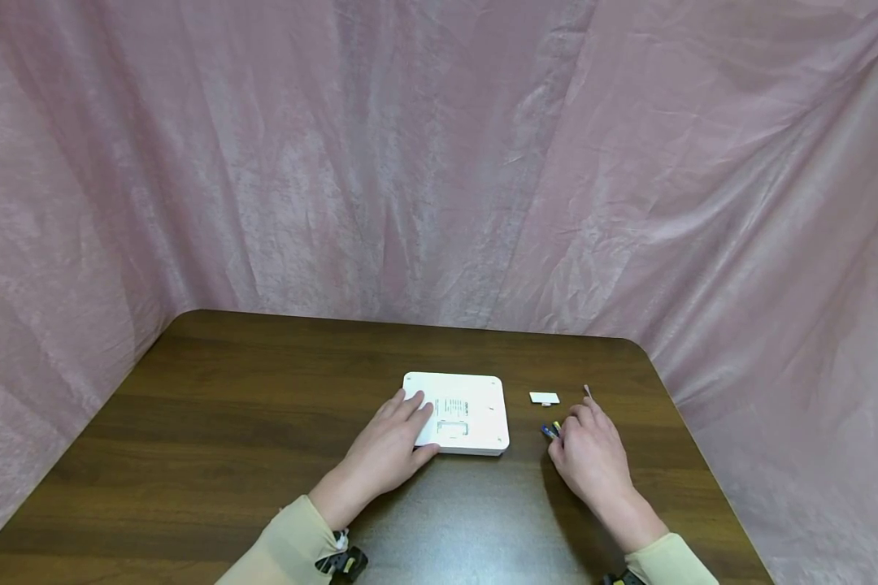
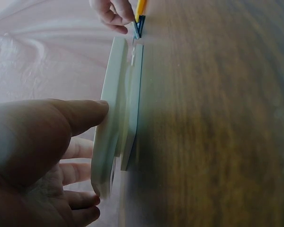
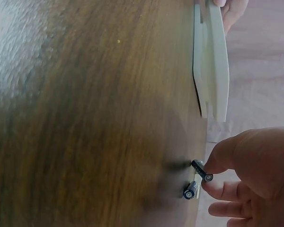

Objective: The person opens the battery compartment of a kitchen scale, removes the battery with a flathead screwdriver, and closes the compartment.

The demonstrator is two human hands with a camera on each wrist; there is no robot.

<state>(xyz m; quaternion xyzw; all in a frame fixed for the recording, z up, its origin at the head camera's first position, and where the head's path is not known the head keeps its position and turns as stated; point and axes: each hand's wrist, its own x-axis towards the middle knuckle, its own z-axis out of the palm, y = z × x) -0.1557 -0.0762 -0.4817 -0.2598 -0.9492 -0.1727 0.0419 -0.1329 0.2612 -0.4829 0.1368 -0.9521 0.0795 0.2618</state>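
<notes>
A flat white device, perhaps a kitchen scale, lies with its labelled underside up and its battery compartment uncovered. My left hand rests on its left part, fingers stretched over the top and thumb at the near edge. To the right of the device, my right hand pinches a small dark blue battery between thumb and forefinger, low over the table. A second battery lies right beside it. The small white battery cover lies between the device and my right hand.
A slim pale stick pokes out beyond my right fingers. The brown wooden table ends at rounded far corners, with a pink curtain hanging behind it.
</notes>
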